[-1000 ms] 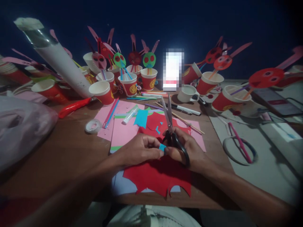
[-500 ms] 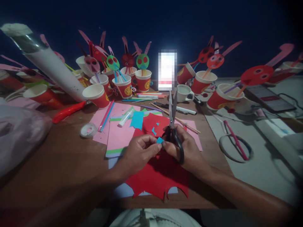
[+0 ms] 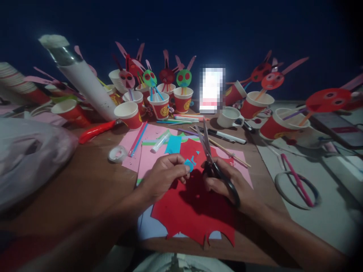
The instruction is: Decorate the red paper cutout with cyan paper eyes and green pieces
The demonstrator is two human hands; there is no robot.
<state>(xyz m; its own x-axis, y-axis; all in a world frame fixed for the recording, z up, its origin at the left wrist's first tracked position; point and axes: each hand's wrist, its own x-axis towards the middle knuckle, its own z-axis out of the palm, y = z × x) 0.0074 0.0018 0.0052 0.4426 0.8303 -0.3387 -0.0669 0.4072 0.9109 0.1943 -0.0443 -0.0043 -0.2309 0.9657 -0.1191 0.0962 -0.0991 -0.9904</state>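
Note:
Between the thumb and fingers of my left hand (image 3: 167, 173) is a small round piece of blue paper (image 3: 189, 165). My right hand (image 3: 227, 177) grips a pair of black-handled scissors (image 3: 209, 153), their blades pointing up and away, slightly parted and apart from the blue piece. Beneath both hands lies a large red paper sheet (image 3: 195, 211) with scalloped cut edges. Small blue scraps (image 3: 193, 158) rest on the red paper just beyond my left fingers. A larger blue paper piece (image 3: 173, 144) lies farther back, beside a clear glue stick (image 3: 161, 142).
Red paper cups (image 3: 159, 105) with paper animal faces on straws line the back. A white mug (image 3: 228, 116) stands near a bright blurred screen (image 3: 211, 88). Pens (image 3: 227, 135), a tape roll (image 3: 117, 154), a red-handled cutter (image 3: 96, 132) and a plastic bag (image 3: 34, 158) surround the papers.
My hands have drawn apart. The blue piece is now in my left fingers alone, and the scissors have tilted and moved right. The whole view has shifted left.

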